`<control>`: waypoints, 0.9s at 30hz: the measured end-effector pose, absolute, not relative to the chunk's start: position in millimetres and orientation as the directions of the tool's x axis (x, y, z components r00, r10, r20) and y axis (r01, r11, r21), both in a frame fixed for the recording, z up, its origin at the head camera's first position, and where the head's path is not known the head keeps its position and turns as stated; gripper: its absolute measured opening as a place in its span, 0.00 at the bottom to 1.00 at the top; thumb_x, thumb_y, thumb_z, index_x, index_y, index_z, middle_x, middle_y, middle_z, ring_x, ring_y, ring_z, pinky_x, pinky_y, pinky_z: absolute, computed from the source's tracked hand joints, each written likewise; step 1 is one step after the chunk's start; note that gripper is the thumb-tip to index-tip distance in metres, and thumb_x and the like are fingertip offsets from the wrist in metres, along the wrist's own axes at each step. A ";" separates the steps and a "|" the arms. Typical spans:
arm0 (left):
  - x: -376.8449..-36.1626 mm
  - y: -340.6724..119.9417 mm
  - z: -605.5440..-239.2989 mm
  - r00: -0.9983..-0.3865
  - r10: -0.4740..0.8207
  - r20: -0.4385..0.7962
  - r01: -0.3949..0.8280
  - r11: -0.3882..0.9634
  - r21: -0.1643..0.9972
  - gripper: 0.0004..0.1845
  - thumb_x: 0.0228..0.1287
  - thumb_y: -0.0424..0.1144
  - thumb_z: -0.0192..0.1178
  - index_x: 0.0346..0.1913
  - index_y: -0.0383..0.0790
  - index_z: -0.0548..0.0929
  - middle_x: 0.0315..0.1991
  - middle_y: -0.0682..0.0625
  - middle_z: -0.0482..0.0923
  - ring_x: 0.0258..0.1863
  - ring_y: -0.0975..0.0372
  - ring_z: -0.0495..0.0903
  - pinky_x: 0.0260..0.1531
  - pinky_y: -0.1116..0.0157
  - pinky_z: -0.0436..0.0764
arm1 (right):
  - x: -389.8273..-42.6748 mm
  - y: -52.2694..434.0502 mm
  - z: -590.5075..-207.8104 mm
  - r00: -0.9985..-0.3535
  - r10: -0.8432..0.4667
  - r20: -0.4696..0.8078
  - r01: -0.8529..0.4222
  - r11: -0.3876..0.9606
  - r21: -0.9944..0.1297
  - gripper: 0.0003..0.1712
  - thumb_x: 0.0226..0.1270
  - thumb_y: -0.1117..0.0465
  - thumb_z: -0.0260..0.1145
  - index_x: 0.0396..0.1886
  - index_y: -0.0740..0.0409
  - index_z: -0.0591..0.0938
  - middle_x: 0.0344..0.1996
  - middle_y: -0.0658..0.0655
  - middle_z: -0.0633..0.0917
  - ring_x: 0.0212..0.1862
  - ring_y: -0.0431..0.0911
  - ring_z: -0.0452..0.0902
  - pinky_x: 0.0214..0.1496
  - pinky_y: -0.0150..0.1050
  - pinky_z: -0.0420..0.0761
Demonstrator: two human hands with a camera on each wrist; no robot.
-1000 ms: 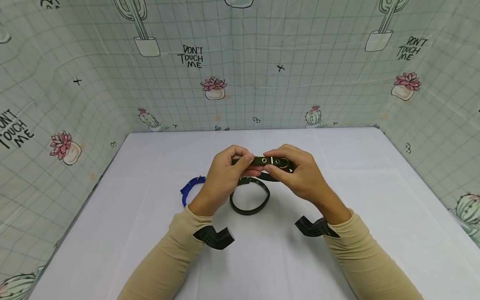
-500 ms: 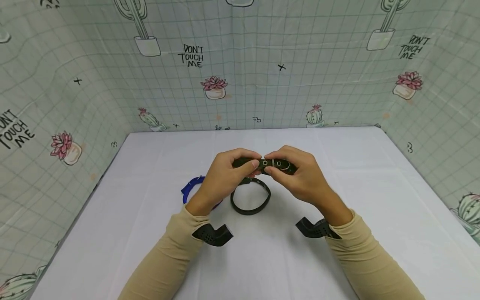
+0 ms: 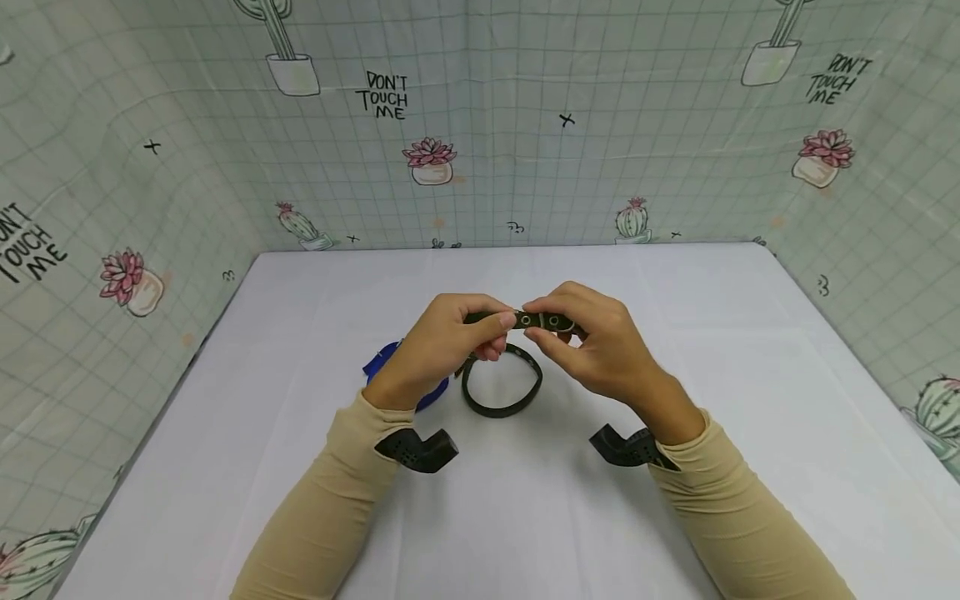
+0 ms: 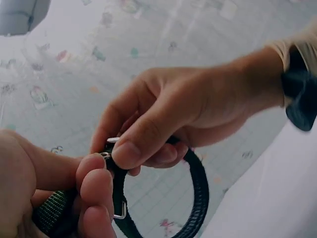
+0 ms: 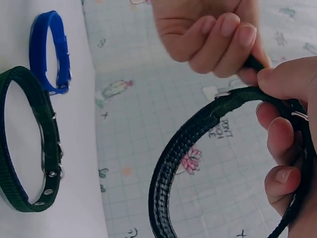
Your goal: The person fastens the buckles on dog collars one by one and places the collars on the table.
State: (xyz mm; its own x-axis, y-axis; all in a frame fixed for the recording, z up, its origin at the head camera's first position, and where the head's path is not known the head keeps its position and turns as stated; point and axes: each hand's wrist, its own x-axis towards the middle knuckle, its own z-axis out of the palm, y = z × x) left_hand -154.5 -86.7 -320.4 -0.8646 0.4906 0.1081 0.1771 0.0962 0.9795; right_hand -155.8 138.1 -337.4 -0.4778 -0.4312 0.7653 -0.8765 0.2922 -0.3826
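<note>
Far left on the white tabletop [image 3: 225,467] there's a blue collar [image 3: 382,367] lying flat, half hidden behind the person's left wrist, and it shows as a closed loop in the right wrist view [image 5: 49,54]. Next comes the left hand [image 3: 438,346], fingers curled, thumb and forefinger pinching one end of a dark green collar [image 3: 536,321] raised above the tabletop. Up close, from the left wrist, that strap [image 4: 198,198] bends round into a loop with a metal buckle at the pinch. Just under the two hands, a second dark green collar [image 3: 501,385] lies on the tabletop, fastened into a ring with small metal eyelets along it [image 5: 29,144], just beside the blue one and not touching the hands. Over to the right, the right hand [image 3: 600,346] has its fingers curled too, thumb and fingertips pinching the eyelet end of the raised collar, right against the left hand's fingertips. Beige sleeves [image 3: 742,533] cover both forearms.
</note>
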 end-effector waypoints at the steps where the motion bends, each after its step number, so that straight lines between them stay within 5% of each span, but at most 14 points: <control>1: -155.3 -87.4 -321.2 -0.862 0.499 0.091 0.151 0.080 0.985 0.12 0.75 0.39 0.59 0.46 0.32 0.85 0.30 0.45 0.81 0.30 0.59 0.79 0.35 0.65 0.81 | -155.9 138.2 -336.6 -0.471 -0.439 0.765 -0.880 0.294 -0.373 0.16 0.56 0.73 0.76 0.45 0.60 0.87 0.34 0.50 0.84 0.29 0.43 0.74 0.31 0.27 0.72; 6: -157.5 -89.5 -322.4 -0.852 0.517 0.084 0.144 0.077 0.987 0.13 0.74 0.42 0.61 0.49 0.36 0.87 0.36 0.46 0.87 0.34 0.56 0.84 0.39 0.63 0.83 | -154.5 138.1 -331.8 -0.432 -0.460 0.776 -0.896 0.319 -0.310 0.17 0.55 0.75 0.75 0.45 0.62 0.87 0.36 0.51 0.85 0.30 0.41 0.74 0.31 0.27 0.72; 13: -154.0 -82.1 -318.2 -0.887 0.434 0.158 0.313 0.313 0.897 0.10 0.69 0.50 0.65 0.40 0.48 0.90 0.35 0.54 0.85 0.38 0.58 0.83 0.40 0.59 0.83 | -151.8 137.0 -331.4 -0.412 -0.467 0.783 -0.900 0.345 -0.268 0.17 0.54 0.76 0.75 0.45 0.63 0.86 0.36 0.53 0.84 0.27 0.41 0.72 0.28 0.27 0.71; 19: -149.8 -74.9 -319.6 -0.904 0.373 0.209 0.335 0.314 0.889 0.09 0.70 0.45 0.65 0.36 0.44 0.88 0.30 0.51 0.83 0.30 0.58 0.80 0.32 0.59 0.81 | -154.1 136.5 -336.6 -0.447 -0.461 0.767 -0.886 0.344 -0.310 0.15 0.57 0.73 0.74 0.45 0.62 0.86 0.36 0.52 0.85 0.28 0.39 0.71 0.28 0.26 0.69; 27: -150.1 -80.7 -320.6 -0.877 0.428 0.218 0.365 0.298 0.882 0.10 0.74 0.42 0.61 0.41 0.41 0.89 0.31 0.50 0.83 0.32 0.52 0.81 0.34 0.60 0.80 | -154.6 140.0 -336.9 -0.513 -0.473 0.717 -0.854 0.362 -0.373 0.15 0.60 0.68 0.75 0.47 0.56 0.87 0.36 0.46 0.84 0.29 0.38 0.71 0.27 0.31 0.73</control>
